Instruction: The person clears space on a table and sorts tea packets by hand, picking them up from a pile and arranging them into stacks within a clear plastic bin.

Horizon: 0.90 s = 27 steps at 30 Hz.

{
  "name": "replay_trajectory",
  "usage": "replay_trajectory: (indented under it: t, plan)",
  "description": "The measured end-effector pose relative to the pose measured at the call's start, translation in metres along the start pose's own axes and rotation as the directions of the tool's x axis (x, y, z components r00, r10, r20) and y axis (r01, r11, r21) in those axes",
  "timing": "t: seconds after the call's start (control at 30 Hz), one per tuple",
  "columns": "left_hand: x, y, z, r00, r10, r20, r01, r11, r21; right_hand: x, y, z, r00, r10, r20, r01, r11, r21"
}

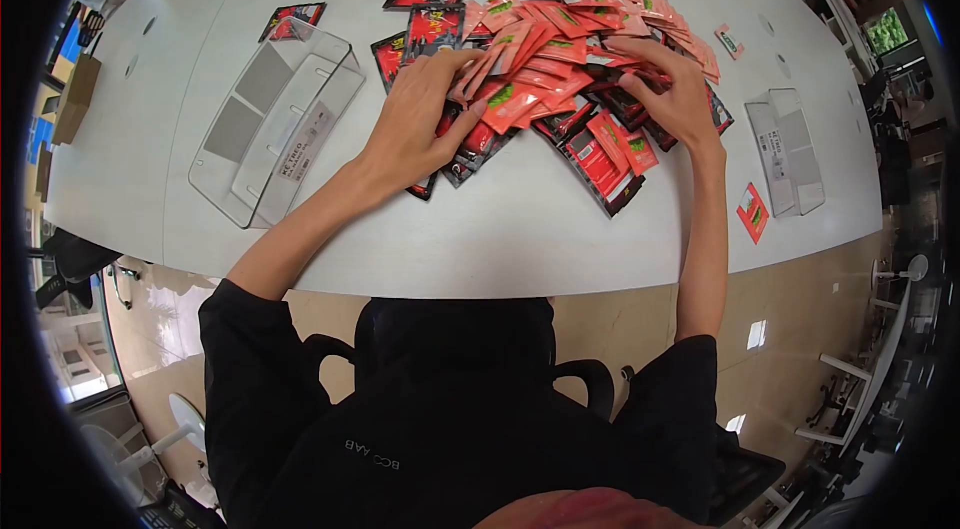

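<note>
The left hand (422,101) has thumb and fingers parted around the left edge of the pink sachets (560,51), and the right hand (678,97) arches over the black-and-red packets (600,164) at the heap's right side; whether either grips firmly, I cannot tell. The heap lies between and beyond the hands on the worktop (500,249). Squeezing inward could make the loosely stacked, slick-looking sachets slide apart or mix with the packets beneath.
</note>
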<state>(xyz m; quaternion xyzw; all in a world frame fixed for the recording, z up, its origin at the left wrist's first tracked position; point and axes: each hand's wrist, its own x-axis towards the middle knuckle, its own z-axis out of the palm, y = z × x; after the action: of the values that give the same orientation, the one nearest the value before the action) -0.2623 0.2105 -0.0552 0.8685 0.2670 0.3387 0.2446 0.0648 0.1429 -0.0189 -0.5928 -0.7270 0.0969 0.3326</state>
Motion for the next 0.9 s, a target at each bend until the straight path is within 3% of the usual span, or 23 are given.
replay_trajectory:
  t: [0.03, 0.07, 0.1, 0.2, 0.27, 0.33, 0.4, 0.43, 0.5, 0.63, 0.7, 0.73, 0.8, 0.83, 0.9]
  plan:
    - [0.0, -0.001, -0.001, 0.999, 0.043, -0.005, -0.042, 0.995, 0.092, -0.001, 0.002, -0.003, 0.999, 0.036, -0.004, -0.035, 0.991, 0.128]
    - [-0.001, -0.001, 0.0, 0.997, 0.082, -0.006, -0.08, 0.98, 0.18, -0.003, 0.01, -0.008, 0.998, -0.05, -0.039, 0.05, 0.999, 0.003]
    - [-0.003, -0.001, 0.001, 0.997, 0.082, -0.002, -0.081, 0.982, 0.171, -0.006, 0.015, -0.014, 0.999, -0.041, -0.036, 0.041, 0.999, -0.001]
    - [-0.003, -0.002, -0.001, 0.987, 0.153, -0.053, -0.132, 0.948, 0.289, -0.012, 0.028, -0.035, 0.959, 0.068, -0.277, -0.107, 0.986, -0.127]
    - [-0.004, 0.001, -0.002, 0.985, 0.158, -0.068, -0.132, 0.948, 0.29, -0.022, 0.062, -0.061, 0.903, -0.028, -0.428, -0.235, 0.803, -0.548]
    - [-0.005, 0.005, -0.003, 0.983, 0.165, -0.084, -0.135, 0.948, 0.289, -0.05, 0.095, -0.087, 0.825, -0.037, -0.563, -0.419, 0.628, -0.656]
    - [-0.009, 0.007, -0.002, 0.962, 0.26, -0.084, -0.218, 0.917, 0.335, -0.081, 0.133, -0.1, 0.612, 0.279, -0.74, -0.789, 0.288, -0.543]
    - [-0.01, 0.007, 0.0, 0.963, 0.257, -0.081, -0.218, 0.918, 0.33, -0.088, 0.132, -0.104, 0.612, 0.282, -0.739, -0.789, 0.283, -0.546]
    - [-0.011, 0.005, 0.001, 0.933, 0.351, -0.075, -0.308, 0.89, 0.336, -0.101, 0.129, -0.108, 0.511, 0.591, -0.624, -0.833, 0.162, -0.529]
    - [-0.012, 0.004, 0.0, 0.929, 0.36, -0.087, -0.318, 0.895, 0.311, -0.094, 0.123, -0.107, 0.489, 0.551, -0.676, -0.871, 0.272, -0.409]
    - [-0.015, 0.001, 0.001, 0.934, 0.354, -0.041, -0.329, 0.901, 0.283, -0.085, 0.107, -0.107, 0.477, 0.219, -0.851, -0.814, 0.476, -0.334]
    - [-0.014, 0.004, -0.001, 0.933, 0.355, -0.05, -0.328, 0.901, 0.284, -0.078, 0.093, -0.107, 0.48, 0.211, -0.851, -0.81, 0.478, -0.339]
    - [-0.012, 0.014, -0.009, 0.935, 0.339, 0.104, -0.355, 0.895, 0.27, -0.061, 0.061, -0.101, 0.424, 0.037, -0.905, -0.57, 0.787, -0.235]
    - [-0.012, 0.016, -0.01, 0.937, 0.336, 0.094, -0.349, 0.897, 0.273, -0.051, 0.047, -0.095, 0.43, 0.03, -0.902, -0.562, 0.791, -0.242]
    - [-0.011, 0.017, -0.012, 0.936, 0.319, 0.151, -0.35, 0.895, 0.277, -0.035, 0.022, -0.081, 0.541, -0.451, -0.71, -0.297, 0.688, -0.663]
